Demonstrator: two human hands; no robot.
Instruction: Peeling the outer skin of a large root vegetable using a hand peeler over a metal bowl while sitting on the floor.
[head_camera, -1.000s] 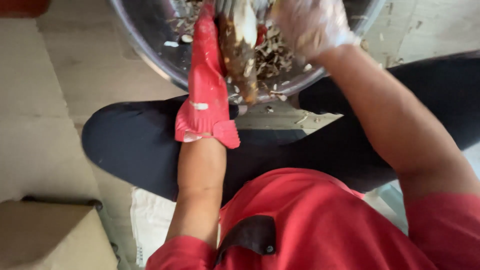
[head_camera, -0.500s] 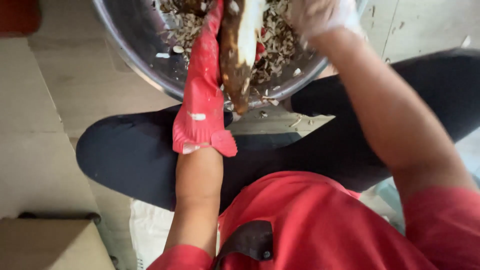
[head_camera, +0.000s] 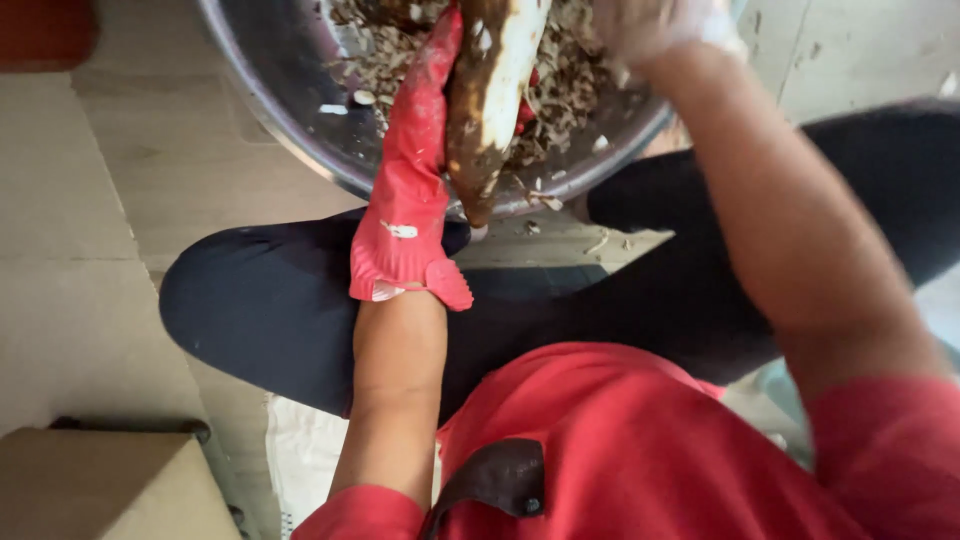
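The left hand, in a long red rubber glove, is clamped around a long brown root, partly peeled to white. The root stands over the near rim of a wide round steel bowl; its long axis runs from the bowl's middle toward the person, tapered tip past the near rim. The right hand, in a pale glove, sits at the root's upper end; its grip cannot be told. Brown peelings crowd the bowl around the root.

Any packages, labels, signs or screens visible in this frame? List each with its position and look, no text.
Cardboard box: bottom-left corner on the floor, plain tan, rectangular; no label shows on it.
White sack or bag: on the floor under the person's left arm, pale woven-looking, mostly hidden.
No labels, signs or screens are in view.
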